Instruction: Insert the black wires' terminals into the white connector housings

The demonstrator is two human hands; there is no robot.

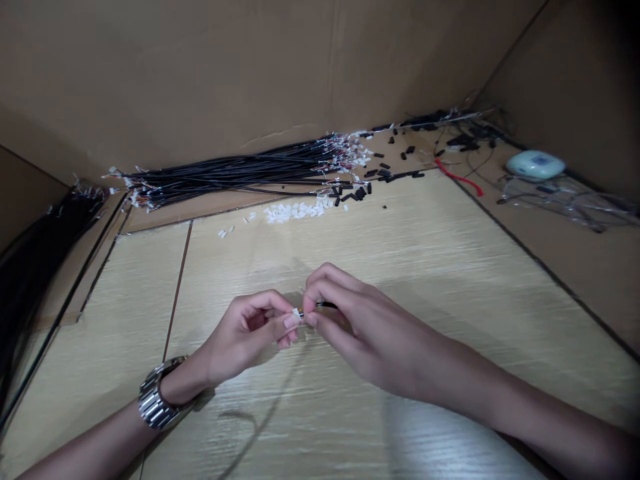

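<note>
Connector (297, 313) finger-pinched by left hand (247, 337); cable (328, 305) finger-pinched by right hand (373, 327), just beside; cable bundle (235, 171) laid along far edge of worktop (430, 247).

A tall brown cardboard back wall (210, 67) stands behind a pale wood-grained desk (425, 247), with brown cardboard side walls (570, 107) at left and right. Pale light glares on the desk's near part; the right wall's upper end is dark.

A silver-coloured metal band (151, 400) of broad, shiny links rings the wrist (175, 387) of the left hand (245, 340). The right hand (367, 320) and forearm (480, 380) are bare.
</note>
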